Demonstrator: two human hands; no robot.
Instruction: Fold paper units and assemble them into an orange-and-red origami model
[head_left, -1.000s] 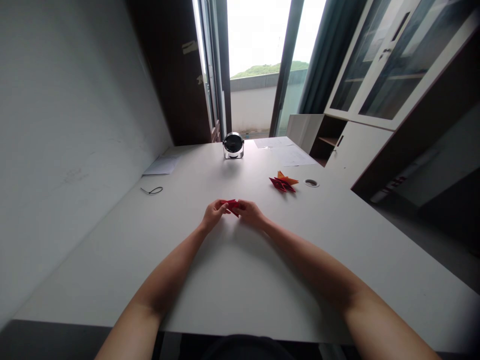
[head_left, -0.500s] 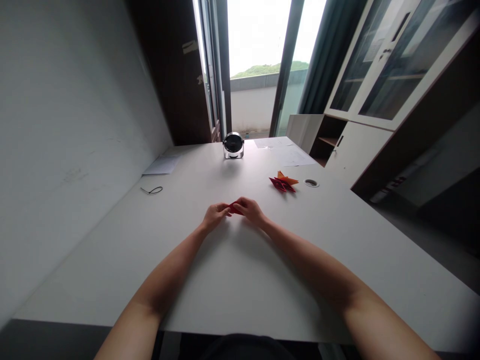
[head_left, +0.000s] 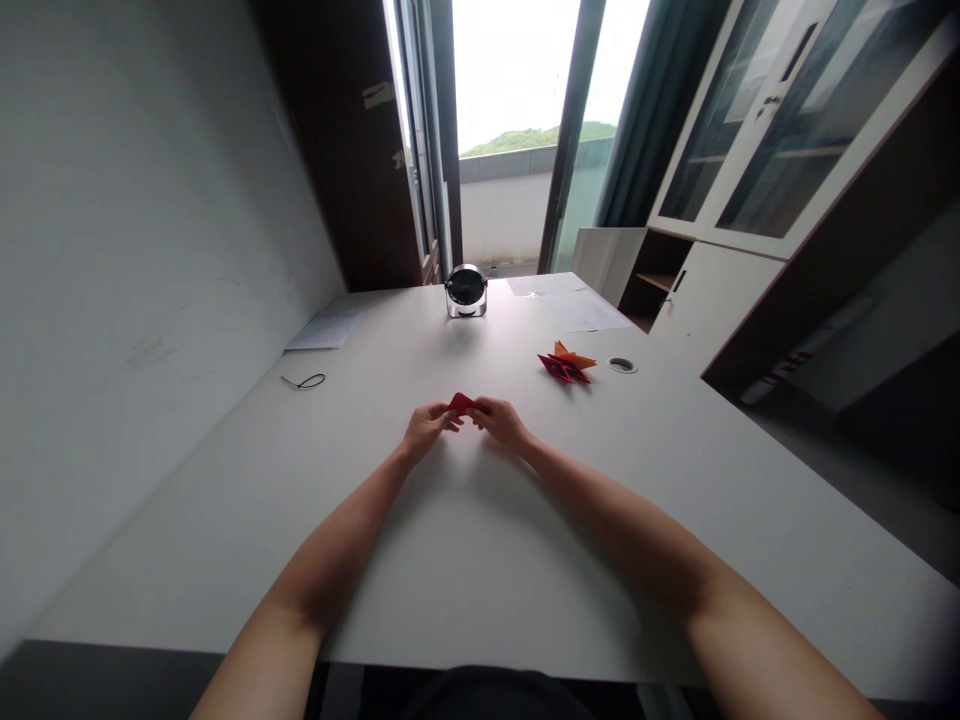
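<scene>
A small folded piece of red paper is pinched between both my hands over the middle of the white table. My left hand grips its left end with closed fingertips. Gripping the right end, my right hand is curled around it. Most of the paper is hidden by my fingers. A little pile of folded red and orange paper pieces lies on the table further back to the right, apart from my hands.
A small black desk fan stands at the table's far edge. White paper sheets lie at the far left and far right. A black cord loop lies near the left wall. A cable grommet sits beside the paper pile.
The red paper now sticks up a little higher between my fingertips, showing a peak. Both hands stay in nearly the same spot.
</scene>
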